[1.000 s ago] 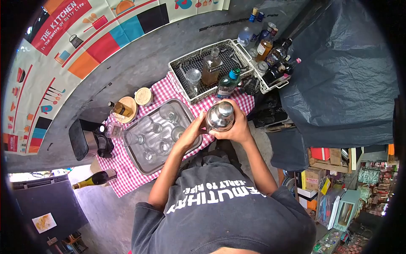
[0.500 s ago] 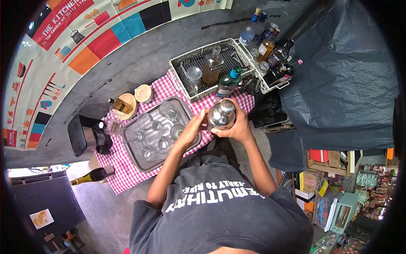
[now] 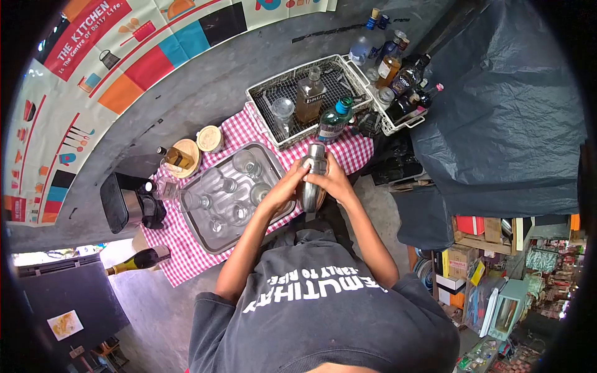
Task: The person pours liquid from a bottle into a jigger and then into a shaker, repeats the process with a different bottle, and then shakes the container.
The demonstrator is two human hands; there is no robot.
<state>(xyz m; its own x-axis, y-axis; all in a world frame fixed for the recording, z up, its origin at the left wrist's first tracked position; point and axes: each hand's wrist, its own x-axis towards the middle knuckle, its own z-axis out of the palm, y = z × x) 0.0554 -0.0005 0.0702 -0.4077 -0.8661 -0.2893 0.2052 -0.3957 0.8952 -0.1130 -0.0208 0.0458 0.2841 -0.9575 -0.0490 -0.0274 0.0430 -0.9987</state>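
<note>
A shiny steel cocktail shaker [image 3: 309, 196] is held between both hands in front of my body, tilted with its capped top pointing away from me. My left hand [image 3: 286, 185] wraps its left side, and my right hand [image 3: 336, 182] grips it from the right near the shoulder. Just beyond the shaker stands a green bottle with a teal cap [image 3: 335, 118]. To the left, a grey tray [image 3: 205, 244] on the checked cloth holds several clear glasses, among them an upright glass [image 3: 247, 163].
A white wire basket [image 3: 273, 142] holds a glass decanter [image 3: 310, 96] and a clear glass vessel [image 3: 282, 112]. Several bottles crowd a second basket [image 3: 407, 124] at the right. A dark wine bottle [image 3: 144, 258] lies at the table's left edge, near a black container [image 3: 115, 205].
The shaker has tipped from its top facing the camera to its top pointing away, with its body swung toward me. Both hands have turned with it and keep their hold.
</note>
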